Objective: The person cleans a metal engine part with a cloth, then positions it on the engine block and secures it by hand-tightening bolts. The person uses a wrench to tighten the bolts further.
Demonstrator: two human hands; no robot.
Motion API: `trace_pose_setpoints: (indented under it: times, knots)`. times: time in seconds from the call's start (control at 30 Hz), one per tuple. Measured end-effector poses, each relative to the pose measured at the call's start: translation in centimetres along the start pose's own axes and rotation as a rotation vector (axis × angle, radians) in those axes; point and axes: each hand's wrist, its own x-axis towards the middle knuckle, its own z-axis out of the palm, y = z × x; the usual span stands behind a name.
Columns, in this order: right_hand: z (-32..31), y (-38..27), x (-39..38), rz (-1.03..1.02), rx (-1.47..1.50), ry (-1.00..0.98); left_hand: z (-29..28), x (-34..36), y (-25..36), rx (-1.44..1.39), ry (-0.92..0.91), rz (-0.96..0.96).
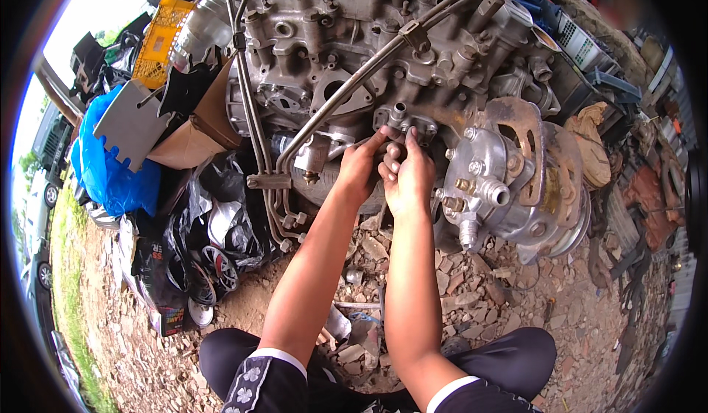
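A large greasy engine block fills the top middle. Low on its front is a small metal housing with a short upright pipe stub. My left hand reaches it from the left, fingers bent and closed on its lower left side. From below, my right hand grips its lower right side, the thumb up along the metal and the other fingers curled under. Whatever lies between the fingertips is hidden. Bent metal pipes run down beside my left hand, and a round silver compressor with a rusty bracket stands right of my right hand.
Black plastic bags, a blue bag and a cardboard box lie at the left, with a yellow crate behind. Broken stones cover the ground. A white basket stands at the back right.
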Motion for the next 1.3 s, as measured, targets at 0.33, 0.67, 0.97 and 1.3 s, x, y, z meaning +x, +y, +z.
trace_pose_setpoints:
  times: [0.33,0.67,0.97,1.3]
  knots:
    - [0.1,0.4,0.6,0.139,0.414,-0.119,1.0,0.1,-0.2,-0.109,0.055,0.007]
    - [0.6,-0.5,-0.5,-0.138,-0.317,0.084,0.5,0.6,-1.4,-0.095,-0.029,0.11]
    - [-0.1,0.4,0.1,-0.108,-0.181,0.07,-0.4,0.8,-2.2,-0.141,-0.013,0.136]
    - [-1.3,0.9,0.4,-0.361,-0.768,0.08,-1.2,1.4,-2.3,-0.253,-0.074,0.102]
